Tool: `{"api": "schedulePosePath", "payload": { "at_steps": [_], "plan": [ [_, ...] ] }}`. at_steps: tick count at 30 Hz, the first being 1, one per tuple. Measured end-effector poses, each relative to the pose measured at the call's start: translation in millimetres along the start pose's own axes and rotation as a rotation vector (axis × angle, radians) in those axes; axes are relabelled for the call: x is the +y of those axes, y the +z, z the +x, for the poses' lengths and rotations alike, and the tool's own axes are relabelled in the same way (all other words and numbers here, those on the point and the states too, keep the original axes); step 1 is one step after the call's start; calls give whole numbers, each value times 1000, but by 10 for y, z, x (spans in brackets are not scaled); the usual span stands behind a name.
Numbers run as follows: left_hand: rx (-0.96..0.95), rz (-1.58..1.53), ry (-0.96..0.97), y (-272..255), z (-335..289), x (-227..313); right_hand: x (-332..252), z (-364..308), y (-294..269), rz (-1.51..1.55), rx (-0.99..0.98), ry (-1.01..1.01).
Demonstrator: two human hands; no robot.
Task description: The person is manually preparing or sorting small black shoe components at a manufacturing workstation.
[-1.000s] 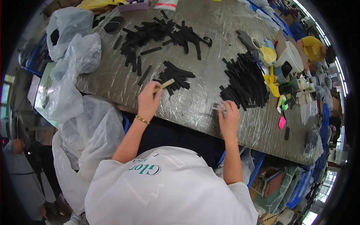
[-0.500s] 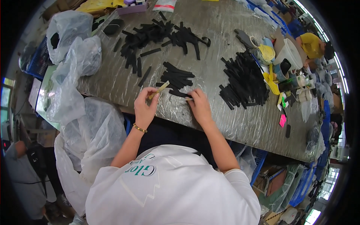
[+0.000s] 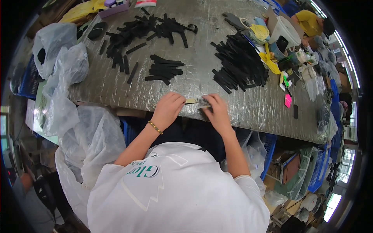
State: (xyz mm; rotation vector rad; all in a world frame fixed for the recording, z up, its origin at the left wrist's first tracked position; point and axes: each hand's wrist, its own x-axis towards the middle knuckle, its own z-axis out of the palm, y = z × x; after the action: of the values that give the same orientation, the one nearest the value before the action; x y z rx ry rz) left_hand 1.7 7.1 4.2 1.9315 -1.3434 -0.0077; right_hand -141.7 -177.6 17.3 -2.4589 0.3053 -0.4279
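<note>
Near the table's front edge, my left hand (image 3: 169, 109) pinches a short, flat yellowish strip (image 3: 190, 101), with a thin dark edge along it. Facing it, my right hand (image 3: 218, 116) is closed on a thin, pale stick-like piece (image 3: 204, 106); its exact kind is too small to tell. The two pieces point toward each other over the table. Just beyond my left hand lies a small pile of black fabric-like strips (image 3: 165, 70). A larger stack of black strips (image 3: 243, 62) sits farther right, and a loose heap of them (image 3: 134, 33) spreads at the far left.
Clear plastic bags (image 3: 97, 130) hang along the table's left side. At the right stand a white tub (image 3: 286, 32), yellow scissors-like handles (image 3: 269, 60) and a pink tag (image 3: 288, 101). A purple box (image 3: 113, 9) is at the back left. A person in yellow (image 3: 309, 22) is beyond.
My left hand has come closer to my right, and its yellowish strip has turned from slanting to nearly level. The black strip beside my right hand no longer lies there. The whole view has shifted.
</note>
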Motion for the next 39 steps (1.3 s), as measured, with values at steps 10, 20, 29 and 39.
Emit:
{"api": "schedulePosePath", "payload": {
  "at_steps": [10,20,29,39],
  "plan": [
    [-40,-122,-20,138,-14,33,-79,-45,346,-2,187,73],
    [6,-123,-39,188,-20,60,-169,-123,442,53,234,221],
    [-11,-52,-47,201,-23,98,-199,45,79,284,244,248],
    [17,69,26,226,-12,131,-45,66,124,527,34,342]
  ]
}}
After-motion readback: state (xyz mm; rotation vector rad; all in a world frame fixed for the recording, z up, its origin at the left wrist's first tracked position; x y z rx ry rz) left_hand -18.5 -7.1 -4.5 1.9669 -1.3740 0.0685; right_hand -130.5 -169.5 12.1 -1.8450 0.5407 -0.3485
